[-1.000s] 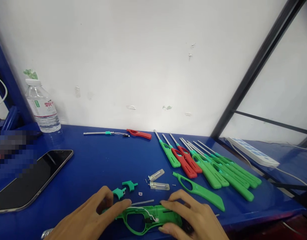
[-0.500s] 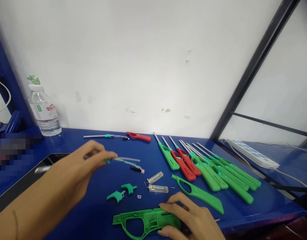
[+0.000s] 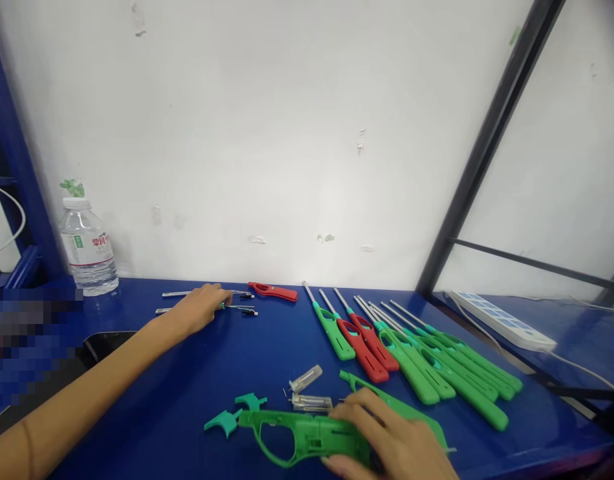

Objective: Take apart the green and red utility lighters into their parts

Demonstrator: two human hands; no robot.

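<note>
My left hand (image 3: 201, 309) is stretched out to the back of the blue table (image 3: 197, 373), its fingers closed on a metal lighter tube with wires (image 3: 239, 309) that lies beside another tube (image 3: 179, 293). My right hand (image 3: 387, 437) rests near the front edge, gripping the open green lighter shell (image 3: 297, 437). Two small teal trigger pieces (image 3: 234, 412) lie just left of the shell. Two clear fuel tanks (image 3: 307, 390) sit behind it. A second green shell half (image 3: 427, 427) pokes out past my right hand.
A row of several assembled green and red stick lighters (image 3: 411, 343) lies at right. A red shell (image 3: 274, 291) lies at the back. A water bottle (image 3: 88, 248) stands back left, a dark phone (image 3: 107, 343) under my forearm, a white power strip (image 3: 501, 320) far right.
My left hand pulled the tube and wires out of the green shell, carried them away to the back and set them down beside the other tube. My right hand kept hold of the shell.
</note>
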